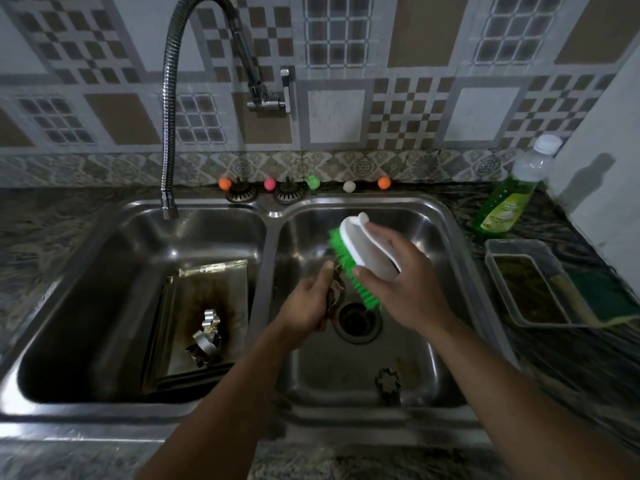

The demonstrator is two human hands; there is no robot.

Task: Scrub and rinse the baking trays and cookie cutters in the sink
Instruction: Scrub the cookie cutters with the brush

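Over the right basin (433,237) my left hand (306,306) grips a metal cookie cutter (335,292). My right hand (398,282) holds a white scrub brush (363,247) with green bristles, which press against that cutter. A flower-shaped cutter (388,382) lies on the right basin's floor near the front. In the left basin (86,289) stained baking trays (207,289) lean, with two shiny cutters (207,336) resting on them.
A flexible tap (169,188) hangs over the left basin with no water visible. A green dish soap bottle (509,199) and a clear tub (530,285) with a sponge (602,299) stand on the right counter. Drain strainers (263,194) and small coloured balls sit behind the sink.
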